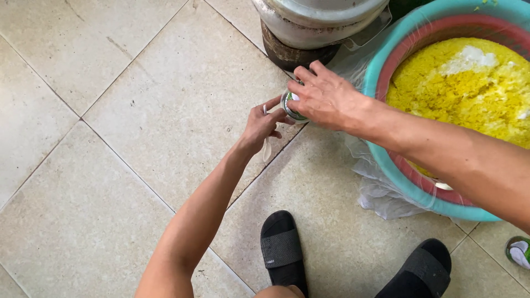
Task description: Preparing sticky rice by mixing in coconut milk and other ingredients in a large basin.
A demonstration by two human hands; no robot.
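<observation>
Crouching over the tiled floor (pixel 138 138), the person brings both hands together on a small round container (pixel 291 106) with a green-and-white rim, which sits on the floor at a tile seam. The right hand (pixel 326 98) covers it from above with fingers curled around its top and side, holding it. The left hand (pixel 264 124) closes against the container's near side with thumb and forefinger, and a pale spoon (pixel 266 148) hangs down from that hand toward the floor. Just beyond the container stands a large white pot (pixel 314 22) on a dark, rusty round base (pixel 292 55), close enough to crowd the right fingers. To the right, a turquoise basin (pixel 386 160) holds a red basin (pixel 419 49) filled with yellow rice (pixel 469 94), and clear plastic sheeting (pixel 381 193) spills from under it onto the floor near the right forearm. Two black slippers (pixel 282 248) rest on the tiles near the bottom edge, and another small green-and-white container (pixel 519 251) lies at the right edge.
</observation>
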